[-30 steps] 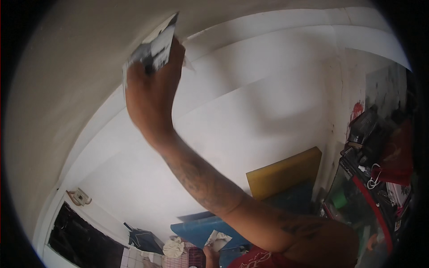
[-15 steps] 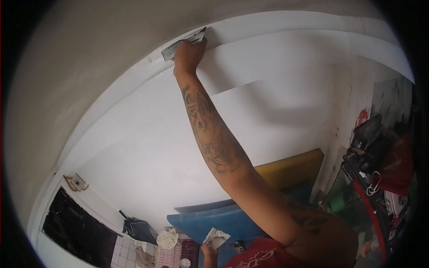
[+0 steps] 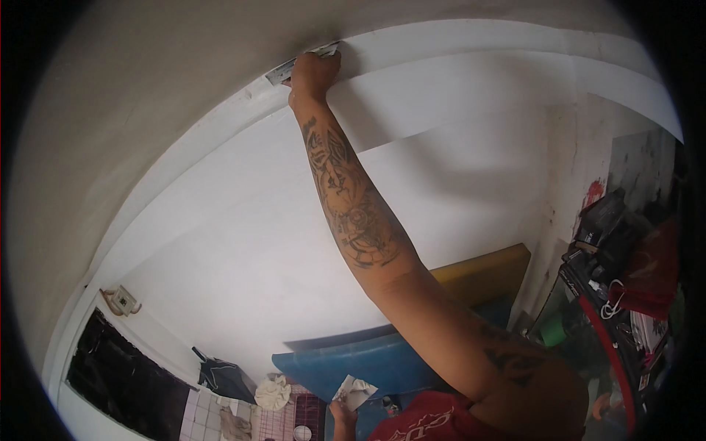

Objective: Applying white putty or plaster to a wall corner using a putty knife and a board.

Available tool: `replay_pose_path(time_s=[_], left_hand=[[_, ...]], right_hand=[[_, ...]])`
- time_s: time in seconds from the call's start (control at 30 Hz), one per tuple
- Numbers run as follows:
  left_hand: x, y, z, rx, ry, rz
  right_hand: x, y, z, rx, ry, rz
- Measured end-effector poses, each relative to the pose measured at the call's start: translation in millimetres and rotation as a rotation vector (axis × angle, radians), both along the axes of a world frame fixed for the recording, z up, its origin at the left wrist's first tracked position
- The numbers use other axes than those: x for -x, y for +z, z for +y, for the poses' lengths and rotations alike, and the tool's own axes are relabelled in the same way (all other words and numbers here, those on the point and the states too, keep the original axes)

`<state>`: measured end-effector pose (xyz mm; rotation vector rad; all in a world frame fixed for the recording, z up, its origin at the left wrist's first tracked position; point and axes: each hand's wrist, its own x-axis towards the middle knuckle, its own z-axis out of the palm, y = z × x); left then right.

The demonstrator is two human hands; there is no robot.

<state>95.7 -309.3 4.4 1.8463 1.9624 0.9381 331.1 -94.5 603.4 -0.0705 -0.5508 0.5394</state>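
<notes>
My right arm stretches up to the band where the white wall (image 3: pixel 279 242) meets the ceiling (image 3: pixel 184 66). High up there, my right hand (image 3: pixel 316 76) is closed around a wide, flat putty knife (image 3: pixel 280 73). Its grey, smeared blade lies along the white band (image 3: pixel 441 37), and my fingers hide the handle. Down by my red shirt (image 3: pixel 426 420), my left hand (image 3: pixel 343 413) grips a pale, squarish flat piece (image 3: pixel 356 392) with whitish smears. Whether that piece is a plate or another blade cannot be made out.
Below, a blue padded board (image 3: pixel 323 361) and a yellow one (image 3: pixel 482 275) lean on the wall. Bags and boxes crowd a red-edged shelf (image 3: pixel 614 367) at right. A dark opening (image 3: pixel 125 375), a folded umbrella (image 3: pixel 224 376) and a pink wire rack (image 3: pixel 283 411) are at lower left.
My right hand has moved slightly upward with the putty knife, and the blade shows narrower, flatter to the band. My left hand stays low with the pale piece.
</notes>
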Motion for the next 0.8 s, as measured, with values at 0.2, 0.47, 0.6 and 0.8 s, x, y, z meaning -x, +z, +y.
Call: replay_pose_path(time_s=[0.2, 0.47, 0.6, 0.8], left_hand=[[6, -13, 1, -0.153, -0.07, 0.373], [40, -72, 19, 0.009, -0.039, -0.998], [46, -87, 29, -0.01, 0.027, -0.999], [15, -33, 15, 0.115, 0.041, -0.958]], right_hand=[[-6, 1, -1, 0.04, -0.094, -0.086], [29, -14, -77, -0.15, -0.274, -0.059], [44, -26, -122, -0.269, -0.281, -0.076], [54, -51, -172, -0.25, -0.429, -0.304]])
